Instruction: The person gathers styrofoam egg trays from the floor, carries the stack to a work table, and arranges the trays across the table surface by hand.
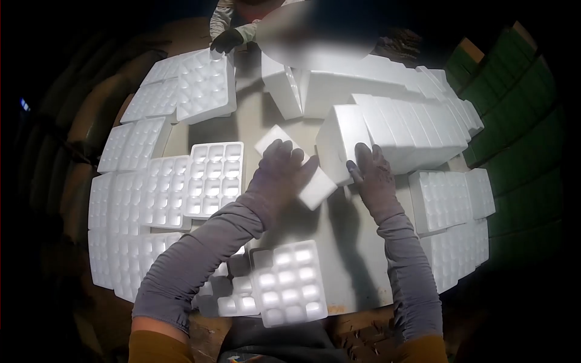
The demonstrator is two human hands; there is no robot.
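Has white blocks [414, 130] lined up beyond right fingers [364, 156], apart against the end block [339, 136]; lays left fingers [279, 150], slightly spread, over one loose block [318, 190], clamping unclear.

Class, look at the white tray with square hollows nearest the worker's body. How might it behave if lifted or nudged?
The tray looks like foam, so it is probably light for its size. Its straight sides suggest stiffness, though thin walls could crack. It seems to overhang the table's near edge, so nudging it bodyward might tip it off.
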